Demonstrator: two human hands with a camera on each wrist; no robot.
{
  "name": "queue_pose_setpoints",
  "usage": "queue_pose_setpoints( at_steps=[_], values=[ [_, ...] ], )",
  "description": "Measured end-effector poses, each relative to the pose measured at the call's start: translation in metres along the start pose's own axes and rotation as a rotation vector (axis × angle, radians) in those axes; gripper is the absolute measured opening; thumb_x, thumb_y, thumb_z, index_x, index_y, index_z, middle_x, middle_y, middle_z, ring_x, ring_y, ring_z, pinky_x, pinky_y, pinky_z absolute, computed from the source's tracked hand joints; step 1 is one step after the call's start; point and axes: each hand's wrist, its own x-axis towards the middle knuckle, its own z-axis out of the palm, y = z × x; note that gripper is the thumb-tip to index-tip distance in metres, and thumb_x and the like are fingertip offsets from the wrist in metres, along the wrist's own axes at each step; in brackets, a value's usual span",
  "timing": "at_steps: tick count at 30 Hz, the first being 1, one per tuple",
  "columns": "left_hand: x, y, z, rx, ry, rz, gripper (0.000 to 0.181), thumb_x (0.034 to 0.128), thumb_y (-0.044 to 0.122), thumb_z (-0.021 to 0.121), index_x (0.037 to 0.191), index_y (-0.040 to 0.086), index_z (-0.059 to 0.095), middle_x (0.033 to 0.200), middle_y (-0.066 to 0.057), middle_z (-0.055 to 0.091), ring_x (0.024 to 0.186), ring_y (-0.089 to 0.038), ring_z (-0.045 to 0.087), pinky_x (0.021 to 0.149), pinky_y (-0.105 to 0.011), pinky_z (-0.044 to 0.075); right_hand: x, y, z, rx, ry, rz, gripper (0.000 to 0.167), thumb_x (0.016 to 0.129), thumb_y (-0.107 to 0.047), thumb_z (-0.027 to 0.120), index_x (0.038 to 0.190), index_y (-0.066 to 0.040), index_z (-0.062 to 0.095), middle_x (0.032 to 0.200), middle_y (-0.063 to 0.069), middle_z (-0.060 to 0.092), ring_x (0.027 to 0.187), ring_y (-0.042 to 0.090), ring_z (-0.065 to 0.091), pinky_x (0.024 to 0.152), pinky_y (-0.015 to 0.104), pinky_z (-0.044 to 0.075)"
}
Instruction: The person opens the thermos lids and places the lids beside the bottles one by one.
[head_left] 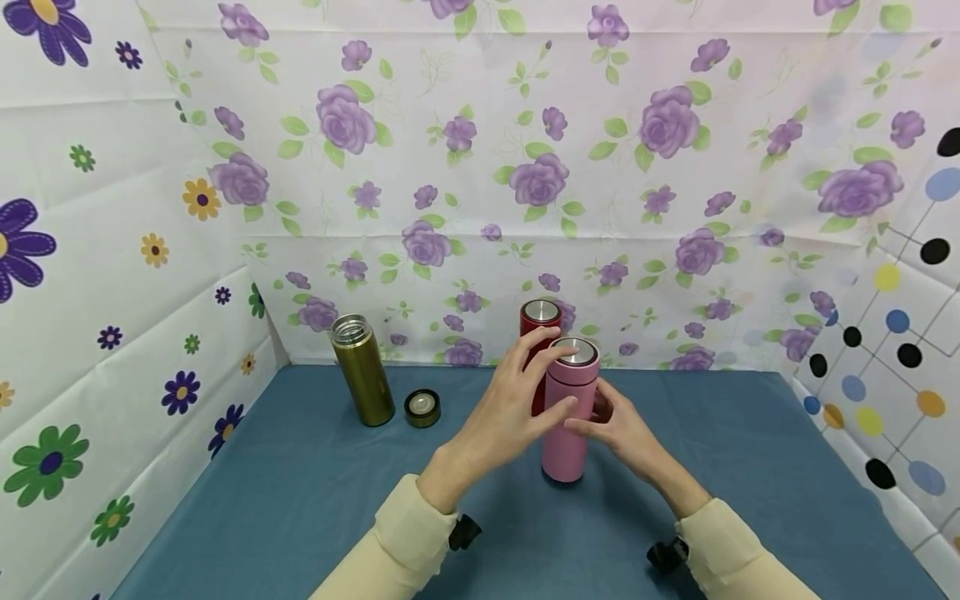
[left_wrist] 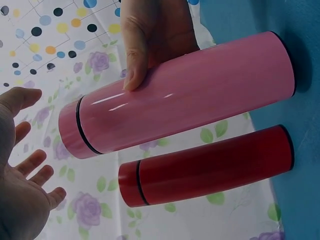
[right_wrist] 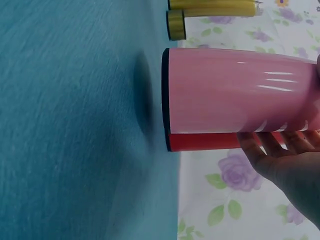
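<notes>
A pink thermos [head_left: 567,425] with its lid on stands upright in front of me. In the right wrist view its shadow lies apart from its base, so it looks slightly raised off the cloth. My right hand [head_left: 626,429] grips its side, with the thumb [left_wrist: 135,67] showing in the left wrist view. Around the lid my left hand [head_left: 502,400] hovers with fingers spread; the left wrist view shows that hand [left_wrist: 25,170] apart from the thermos. Behind it is a red thermos [head_left: 537,315], lidded and partly hidden by the pink one.
An olive-green thermos [head_left: 363,375] stands lidless at the back left, its mouth uncovered. Its lid [head_left: 422,408] lies beside it on the blue tablecloth [head_left: 315,483]. Flowered sheets [head_left: 450,200] hang behind the table, with a dotted sheet [head_left: 892,358] at the right.
</notes>
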Motion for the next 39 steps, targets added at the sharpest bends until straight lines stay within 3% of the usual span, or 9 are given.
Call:
queue_pose_setpoints(
  at_steps=[16, 26, 39],
  values=[
    [-0.006, 0.009, -0.019, -0.04, 0.03, -0.054, 0.058, 0.0993, 0.025, 0.074, 0.151, 0.021, 0.048, 0.163, -0.003, 0.032, 0.147, -0.028, 0.036, 0.11, -0.054, 0.045, -0.004, -0.028, 0.023, 0.038, -0.049, -0.095, 0.065, 0.096, -0.014, 0.076, 0.154, -0.02, 0.046, 0.138, 0.01, 0.061, 0.115, 0.032, 0.066, 0.091, 0.041, 0.059],
    [-0.014, 0.012, -0.026, -0.039, 0.072, 0.029, 0.059, 0.0979, 0.02, 0.076, 0.15, 0.018, 0.048, 0.161, -0.004, 0.036, 0.151, -0.023, 0.031, 0.115, -0.053, 0.04, -0.006, -0.038, 0.036, 0.046, -0.064, -0.126, 0.065, 0.096, -0.015, 0.077, 0.153, -0.022, 0.047, 0.139, 0.009, 0.06, 0.116, 0.035, 0.064, 0.091, 0.041, 0.058],
    [-0.016, 0.012, -0.03, -0.055, 0.114, 0.069, 0.053, 0.0971, 0.015, 0.076, 0.146, 0.013, 0.053, 0.158, -0.007, 0.043, 0.153, -0.033, 0.03, 0.12, -0.054, 0.033, -0.006, -0.045, 0.041, 0.026, -0.07, -0.161, 0.065, 0.096, -0.014, 0.077, 0.153, -0.022, 0.048, 0.142, 0.007, 0.059, 0.118, 0.031, 0.064, 0.096, 0.045, 0.057]
  ],
)
